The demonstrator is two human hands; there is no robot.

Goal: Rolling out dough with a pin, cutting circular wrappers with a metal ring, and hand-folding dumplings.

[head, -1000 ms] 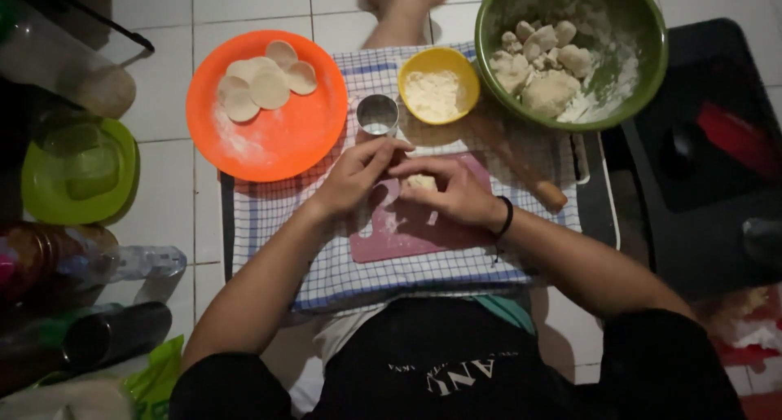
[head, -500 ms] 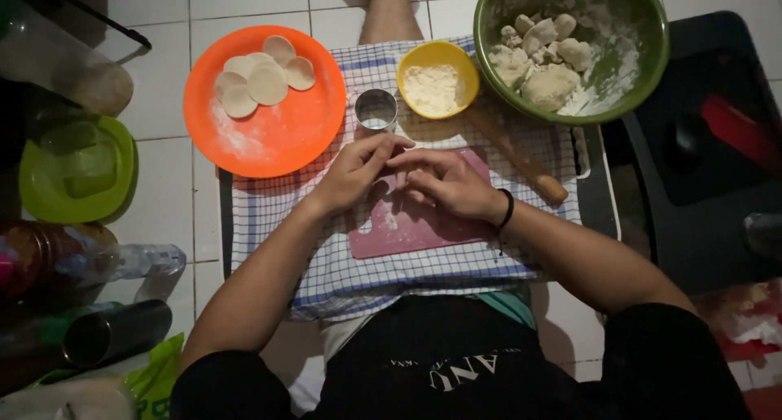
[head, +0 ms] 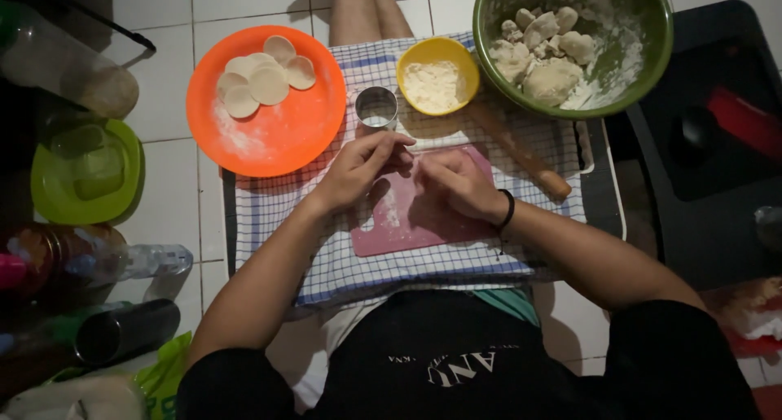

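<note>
Both hands meet over the pink cutting board, left hand and right hand with fingertips pinched together, probably on a small dough piece hidden beneath them. The metal ring cutter stands at twelve o'clock.

I take this for a home kitchen floor: white floor tiles left of my hands, a green dough bowl ahead right, an orange plate ahead left.
</note>
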